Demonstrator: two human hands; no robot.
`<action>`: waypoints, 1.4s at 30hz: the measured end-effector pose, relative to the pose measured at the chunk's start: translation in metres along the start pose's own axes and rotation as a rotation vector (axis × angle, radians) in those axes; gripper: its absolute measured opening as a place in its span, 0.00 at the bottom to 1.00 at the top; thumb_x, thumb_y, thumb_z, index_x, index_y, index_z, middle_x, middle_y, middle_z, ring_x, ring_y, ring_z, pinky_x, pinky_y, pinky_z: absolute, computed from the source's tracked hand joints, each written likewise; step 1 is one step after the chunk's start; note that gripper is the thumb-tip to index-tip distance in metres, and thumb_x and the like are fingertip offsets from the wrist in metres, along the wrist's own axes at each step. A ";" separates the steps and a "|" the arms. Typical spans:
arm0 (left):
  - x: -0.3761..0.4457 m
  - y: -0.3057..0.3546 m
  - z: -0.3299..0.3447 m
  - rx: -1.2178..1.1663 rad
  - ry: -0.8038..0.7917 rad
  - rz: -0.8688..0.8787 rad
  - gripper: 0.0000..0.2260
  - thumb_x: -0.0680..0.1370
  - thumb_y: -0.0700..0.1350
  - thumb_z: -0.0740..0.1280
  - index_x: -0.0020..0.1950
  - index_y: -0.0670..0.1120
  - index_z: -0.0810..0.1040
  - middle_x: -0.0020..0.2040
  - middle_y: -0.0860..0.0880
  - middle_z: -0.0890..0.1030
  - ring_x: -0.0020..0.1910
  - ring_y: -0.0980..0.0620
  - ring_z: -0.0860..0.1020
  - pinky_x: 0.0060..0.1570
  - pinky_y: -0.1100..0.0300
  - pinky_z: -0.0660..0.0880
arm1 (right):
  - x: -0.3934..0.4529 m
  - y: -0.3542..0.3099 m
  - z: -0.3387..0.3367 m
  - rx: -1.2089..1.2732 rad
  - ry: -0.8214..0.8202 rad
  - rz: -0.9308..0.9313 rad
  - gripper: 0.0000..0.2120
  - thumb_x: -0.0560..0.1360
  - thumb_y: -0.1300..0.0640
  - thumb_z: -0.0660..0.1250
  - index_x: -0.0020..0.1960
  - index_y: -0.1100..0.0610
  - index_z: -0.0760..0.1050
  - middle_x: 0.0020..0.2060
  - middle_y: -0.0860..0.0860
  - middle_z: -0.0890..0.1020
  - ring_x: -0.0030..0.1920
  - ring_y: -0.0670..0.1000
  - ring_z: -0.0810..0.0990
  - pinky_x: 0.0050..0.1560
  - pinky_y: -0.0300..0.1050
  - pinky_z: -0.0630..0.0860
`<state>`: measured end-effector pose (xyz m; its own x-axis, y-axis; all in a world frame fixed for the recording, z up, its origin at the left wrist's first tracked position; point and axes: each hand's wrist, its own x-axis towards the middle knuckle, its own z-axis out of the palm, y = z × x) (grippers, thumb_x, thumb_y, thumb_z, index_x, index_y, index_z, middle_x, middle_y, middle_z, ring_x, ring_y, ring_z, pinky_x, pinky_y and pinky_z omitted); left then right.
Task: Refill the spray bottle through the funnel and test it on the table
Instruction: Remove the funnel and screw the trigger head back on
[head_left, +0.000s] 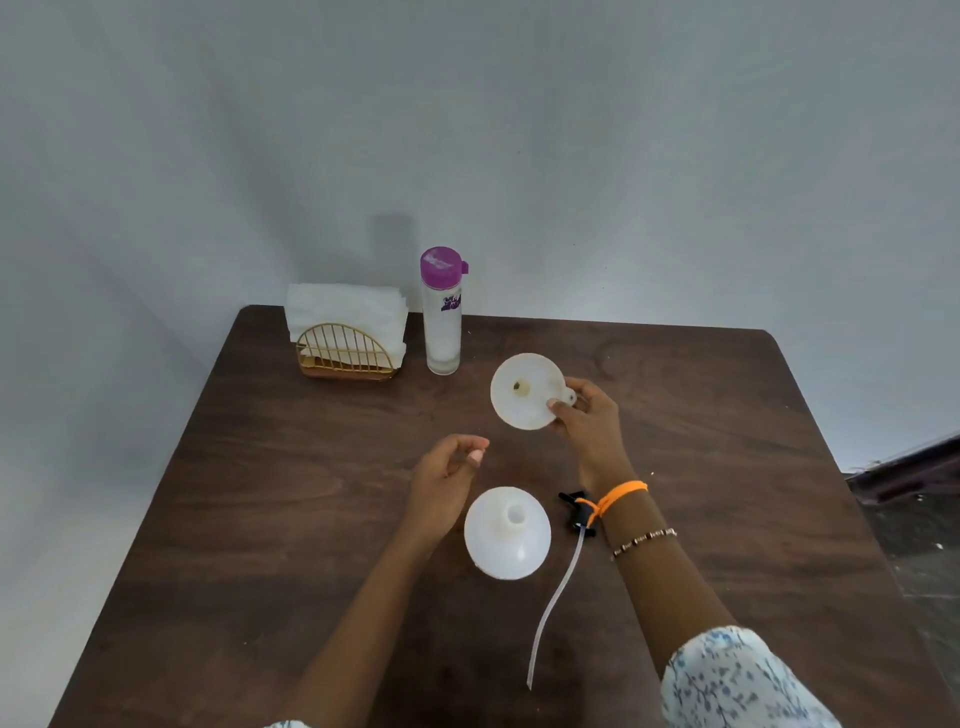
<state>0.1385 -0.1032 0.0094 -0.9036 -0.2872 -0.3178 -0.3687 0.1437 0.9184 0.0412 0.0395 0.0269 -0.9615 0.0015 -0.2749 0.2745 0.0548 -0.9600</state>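
Bottle (507, 533) beside left hand (448, 467); right hand (586, 415) pinches funnel (525, 389).

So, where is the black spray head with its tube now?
In the head view the spray head lies on the table, right of the open spray bottle, partly hidden under the right wrist; its tube runs toward the near edge.

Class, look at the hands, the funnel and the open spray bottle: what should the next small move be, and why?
Probably lower the funnel, which the right hand pinches at its rim, spout-first into the spray bottle. The bottle's neck is open, the spray head lies beside it on the table, and the left hand is free to steady it.
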 end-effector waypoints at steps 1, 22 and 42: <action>0.008 0.000 0.001 0.008 0.005 -0.006 0.07 0.79 0.45 0.61 0.54 0.51 0.77 0.56 0.53 0.78 0.57 0.54 0.76 0.53 0.62 0.71 | 0.013 0.002 0.005 -0.043 0.023 -0.020 0.11 0.72 0.69 0.64 0.50 0.56 0.76 0.43 0.51 0.79 0.46 0.50 0.78 0.44 0.43 0.78; 0.079 -0.017 0.014 -0.089 0.040 -0.127 0.09 0.79 0.39 0.61 0.49 0.53 0.76 0.49 0.52 0.79 0.51 0.54 0.77 0.45 0.73 0.72 | 0.135 0.034 0.051 -0.387 0.059 -0.113 0.14 0.70 0.68 0.63 0.48 0.52 0.80 0.43 0.46 0.82 0.47 0.46 0.79 0.39 0.22 0.69; 0.019 -0.026 0.011 -0.093 0.037 -0.102 0.10 0.79 0.39 0.61 0.49 0.54 0.77 0.51 0.54 0.80 0.53 0.57 0.77 0.54 0.62 0.74 | 0.032 0.038 -0.010 -0.280 0.162 -0.017 0.16 0.73 0.60 0.68 0.59 0.52 0.71 0.59 0.46 0.74 0.57 0.46 0.73 0.53 0.38 0.70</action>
<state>0.1283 -0.1021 -0.0226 -0.8530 -0.3309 -0.4036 -0.4351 0.0238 0.9001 0.0211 0.0520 -0.0177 -0.9618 0.1559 -0.2249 0.2652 0.3293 -0.9062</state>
